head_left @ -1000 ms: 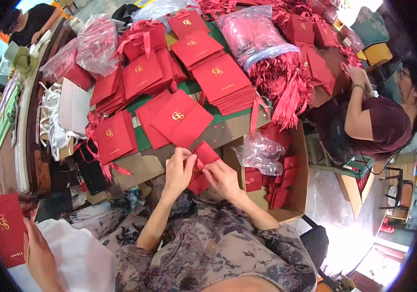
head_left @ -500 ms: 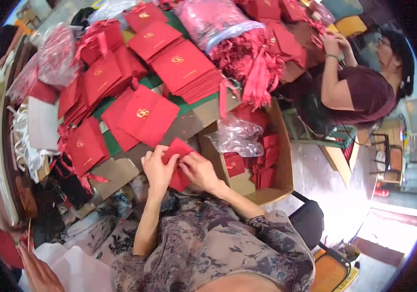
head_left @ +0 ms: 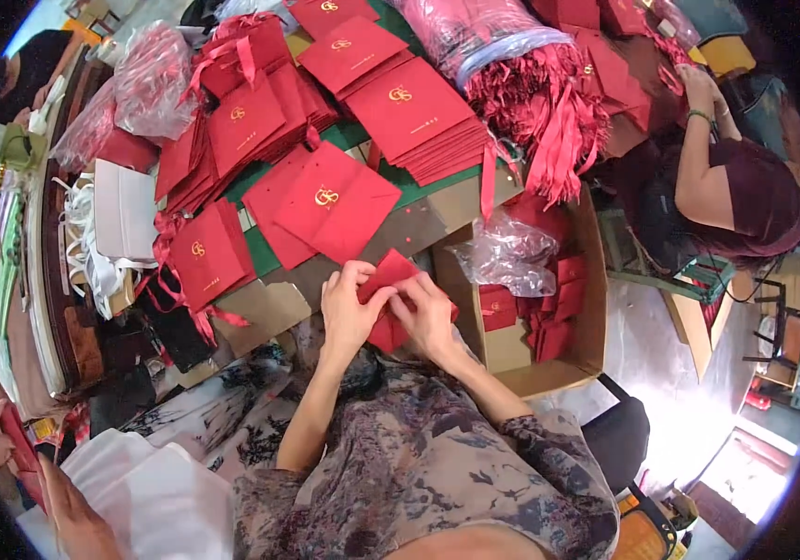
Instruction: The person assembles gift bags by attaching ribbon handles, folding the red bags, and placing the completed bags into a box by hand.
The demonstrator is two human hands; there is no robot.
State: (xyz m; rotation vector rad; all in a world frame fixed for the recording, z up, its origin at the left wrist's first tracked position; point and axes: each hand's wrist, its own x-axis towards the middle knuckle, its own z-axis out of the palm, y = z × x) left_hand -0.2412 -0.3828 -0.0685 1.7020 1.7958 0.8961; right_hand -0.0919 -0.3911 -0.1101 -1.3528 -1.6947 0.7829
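Note:
A red paper envelope (head_left: 394, 269) is held over my lap, just in front of the table edge, with one corner pointing up. My left hand (head_left: 348, 306) grips its left side, thumb on top and fingers curled. My right hand (head_left: 428, 319) pinches the right side, its thumb close to the left thumb. The lower part of the envelope shows between and below my hands. Closest to them on the table lie two overlapping red envelopes (head_left: 349, 207) with a gold emblem on the upper one.
Stacks of red envelopes (head_left: 409, 114) and a plastic bag of red ribbons (head_left: 535, 70) cover the table. An open cardboard box (head_left: 591, 322) stands right, holding envelopes and clear plastic. One co-worker (head_left: 745, 187) sits far right; another's hands (head_left: 73, 509) hold something red, lower left.
The view has turned left, so the scene sits farther right. Both my hands stay on the envelope, with slightly shifted fingers. The co-worker's hands at lower left now show with a red item.

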